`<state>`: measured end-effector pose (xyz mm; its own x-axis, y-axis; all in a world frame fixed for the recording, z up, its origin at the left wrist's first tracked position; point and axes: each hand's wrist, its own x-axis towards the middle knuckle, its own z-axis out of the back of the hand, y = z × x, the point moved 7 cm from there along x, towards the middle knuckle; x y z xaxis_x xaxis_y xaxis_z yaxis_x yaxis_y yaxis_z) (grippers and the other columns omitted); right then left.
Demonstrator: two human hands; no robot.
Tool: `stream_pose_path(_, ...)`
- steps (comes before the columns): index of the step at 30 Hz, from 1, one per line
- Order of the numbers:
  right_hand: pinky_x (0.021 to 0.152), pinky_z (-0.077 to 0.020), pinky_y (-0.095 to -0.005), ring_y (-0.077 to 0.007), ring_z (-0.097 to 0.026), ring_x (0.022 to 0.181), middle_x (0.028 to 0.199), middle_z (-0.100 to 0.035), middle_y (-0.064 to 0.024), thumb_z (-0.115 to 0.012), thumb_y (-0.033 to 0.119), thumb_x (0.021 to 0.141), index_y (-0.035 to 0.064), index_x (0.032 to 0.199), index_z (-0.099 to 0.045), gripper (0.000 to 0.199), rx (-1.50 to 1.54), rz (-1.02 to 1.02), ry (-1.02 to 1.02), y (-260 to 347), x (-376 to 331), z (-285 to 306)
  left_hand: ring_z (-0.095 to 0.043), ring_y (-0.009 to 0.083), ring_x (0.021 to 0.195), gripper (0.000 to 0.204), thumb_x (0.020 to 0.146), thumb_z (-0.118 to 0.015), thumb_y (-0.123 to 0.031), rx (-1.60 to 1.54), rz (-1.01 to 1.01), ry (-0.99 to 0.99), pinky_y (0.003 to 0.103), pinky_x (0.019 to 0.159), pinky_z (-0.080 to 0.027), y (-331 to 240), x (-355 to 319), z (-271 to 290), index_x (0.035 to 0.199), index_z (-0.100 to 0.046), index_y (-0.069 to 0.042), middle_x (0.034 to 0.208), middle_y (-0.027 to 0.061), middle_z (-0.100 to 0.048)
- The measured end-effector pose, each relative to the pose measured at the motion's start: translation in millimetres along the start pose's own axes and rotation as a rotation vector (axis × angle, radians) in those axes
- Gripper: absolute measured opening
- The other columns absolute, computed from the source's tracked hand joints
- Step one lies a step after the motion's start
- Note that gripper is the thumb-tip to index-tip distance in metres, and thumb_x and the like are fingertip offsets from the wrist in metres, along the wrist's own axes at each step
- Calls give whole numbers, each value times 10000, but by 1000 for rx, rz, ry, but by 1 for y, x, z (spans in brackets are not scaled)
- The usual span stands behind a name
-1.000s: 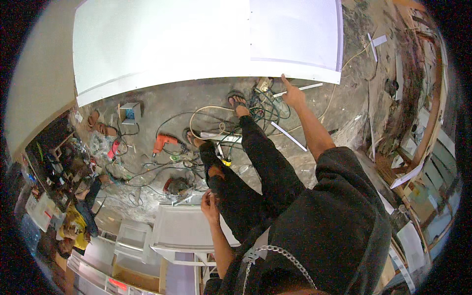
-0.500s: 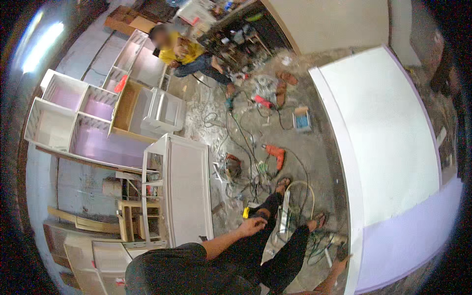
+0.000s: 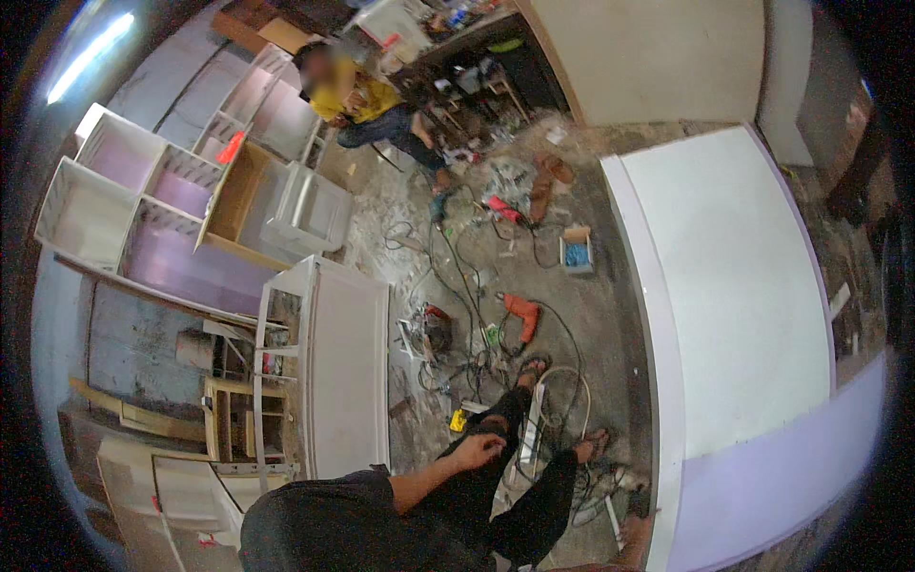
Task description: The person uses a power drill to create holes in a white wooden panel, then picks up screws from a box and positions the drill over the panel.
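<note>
My left hand (image 3: 479, 450) rests over my bent left knee, its fingers loosely bent and apart, with nothing visible in them. Low at the right, my right hand (image 3: 637, 536) is beside the near edge of a large white panel (image 3: 753, 276) with a pale lilac end. One finger or the thumb points toward that edge; the other fingers are hard to make out, and whether they touch the panel is unclear. A small yellow object (image 3: 458, 419) lies on the floor by my left knee. Past my feet lies an orange power drill (image 3: 520, 317) with its cord.
A person in a yellow shirt (image 3: 367, 100) sits at the far left. Tangled cords, a red power tool (image 3: 505, 210) and a small box of blue items (image 3: 577, 253) lie on the floor. A white cabinet (image 3: 348, 362) and shelf units (image 3: 143, 205) stand left.
The view has shifted slightly, so most things sit a little further left. My left hand stays by the knee; my right hand remains beside the panel, its finger now slightly off the edge.
</note>
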<state>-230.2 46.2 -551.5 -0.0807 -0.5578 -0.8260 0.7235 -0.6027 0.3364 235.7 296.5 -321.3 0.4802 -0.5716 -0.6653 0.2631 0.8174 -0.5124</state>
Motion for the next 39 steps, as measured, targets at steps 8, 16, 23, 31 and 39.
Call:
stream_pose_path(8,480,-493,-398,-290,-577,512,728,-625,-170,-582,385,878,115,1308,-476,519,-244,172,-185,9,-85,26,-644,181,726,274,948,-554,-187,-302,-70,263,324,653,-525,-3,1,11,1127,-612,12,886,112,-674)
stream_pose_path(16,526,-523,-378,-278,-639,583,837,-668,-145,-629,369,834,99,1249,-562,500,46,-27,-449,-83,-311,-81,-601,172,645,299,924,-583,-223,-130,-47,204,302,513,-495,88,118,129,1096,-617,19,863,114,-661)
stream_pose_path(23,660,-537,-440,-284,-651,721,748,-625,-112,-638,315,782,39,973,-631,336,490,-86,-753,-164,-551,-261,-617,222,664,273,867,-606,-203,-416,-286,446,333,505,-497,95,180,190,1063,-608,-13,901,119,-657)
stream_pose_path(31,559,-528,-415,-231,-635,651,719,-619,-77,-631,293,817,58,980,-640,286,924,-589,-189,-102,-607,-408,-614,237,699,287,865,-582,-274,168,-654,243,360,527,-492,70,204,301,1050,-597,-54,941,95,-656)
stream_pose_path(39,459,-519,-390,-179,-620,581,690,-613,-42,-624,271,851,78,988,-649,238,929,-450,-207,-84,-505,-231,-604,223,740,259,868,-606,-322,381,-797,13,382,562,-484,21,232,265,988,-622,-93,906,54,-645)
